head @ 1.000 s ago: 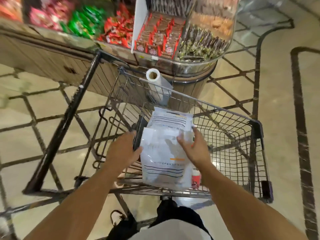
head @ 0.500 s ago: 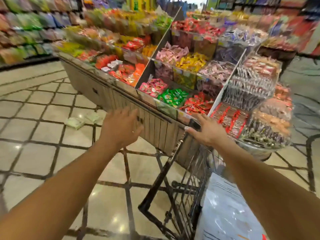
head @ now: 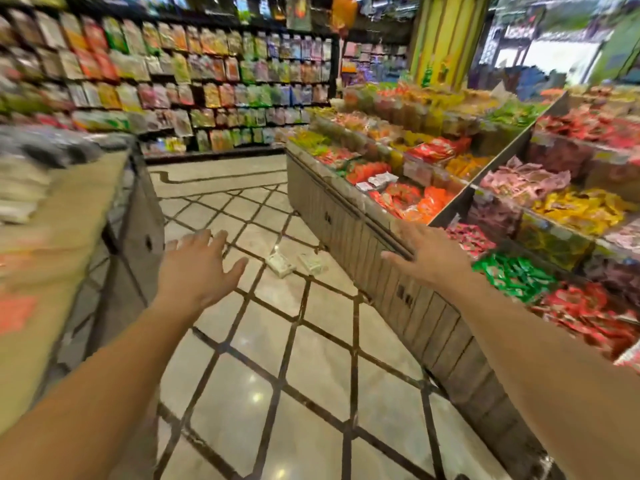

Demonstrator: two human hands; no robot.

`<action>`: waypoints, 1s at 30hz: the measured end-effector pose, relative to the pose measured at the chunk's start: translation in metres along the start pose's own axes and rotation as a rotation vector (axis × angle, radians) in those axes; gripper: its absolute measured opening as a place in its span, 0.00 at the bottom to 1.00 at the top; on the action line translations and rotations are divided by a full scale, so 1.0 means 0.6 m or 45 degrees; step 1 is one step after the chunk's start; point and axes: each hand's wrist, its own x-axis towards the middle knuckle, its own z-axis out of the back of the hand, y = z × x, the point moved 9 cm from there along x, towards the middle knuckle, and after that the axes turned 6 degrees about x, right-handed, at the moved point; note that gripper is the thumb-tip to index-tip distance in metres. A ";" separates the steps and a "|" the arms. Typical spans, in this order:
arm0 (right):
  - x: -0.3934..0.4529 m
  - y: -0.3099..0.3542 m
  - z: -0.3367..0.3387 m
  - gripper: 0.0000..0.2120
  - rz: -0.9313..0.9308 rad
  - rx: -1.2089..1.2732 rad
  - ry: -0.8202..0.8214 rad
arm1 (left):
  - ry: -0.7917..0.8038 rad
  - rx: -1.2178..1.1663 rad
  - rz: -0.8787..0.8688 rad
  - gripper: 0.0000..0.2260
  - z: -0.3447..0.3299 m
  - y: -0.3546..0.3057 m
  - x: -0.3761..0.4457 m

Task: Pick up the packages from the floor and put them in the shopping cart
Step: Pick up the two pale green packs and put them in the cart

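Observation:
Two pale green-white packages lie side by side on the tiled floor ahead, the left package (head: 281,265) and the right package (head: 313,263), close to the foot of the wooden display counter. My left hand (head: 199,268) is stretched out in the air with spread fingers and holds nothing; it is to the left of the packages and nearer to me. My right hand (head: 420,256) is also out with straight fingers, empty, in front of the counter's edge. The shopping cart is out of view.
A long wooden candy counter (head: 398,271) with bins of coloured sweets runs along the right. Another display stand (head: 114,237) stands on the left. Shelves of hanging snack bags (head: 194,84) line the back wall. The tiled aisle (head: 294,358) runs between the counters.
The view swung left from the cart to the aisle. Both hands left the packages in the cart and now hang empty in the air. The floor packages appear nearer the middle.

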 end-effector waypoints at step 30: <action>1.018 0.151 -0.277 0.40 0.159 -0.074 0.113 | 0.113 0.005 -0.011 0.37 -0.428 0.095 0.894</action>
